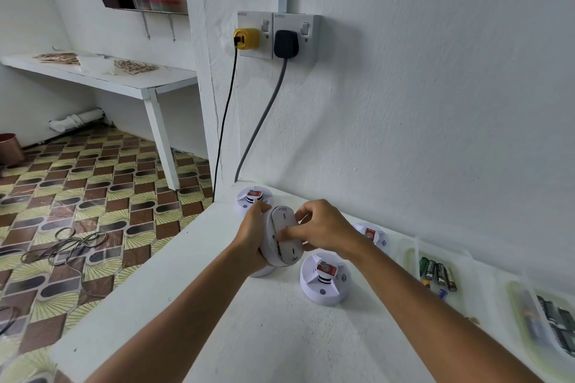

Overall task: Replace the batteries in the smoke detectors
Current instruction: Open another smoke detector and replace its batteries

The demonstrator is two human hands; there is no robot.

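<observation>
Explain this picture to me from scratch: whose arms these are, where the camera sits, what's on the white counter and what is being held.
There is no machine here: the arms belong to a person, and the single camera is worn on their head, looking forward and down. The left hand holds a white smoke detector turned on its side, its back showing, while the right hand works at that back with its fingertips. On the white counter lie three more detectors: one in the corner, one in front, one partly hidden behind the right wrist. At the right, a clear tray holds loose batteries; another tray holds more.
</observation>
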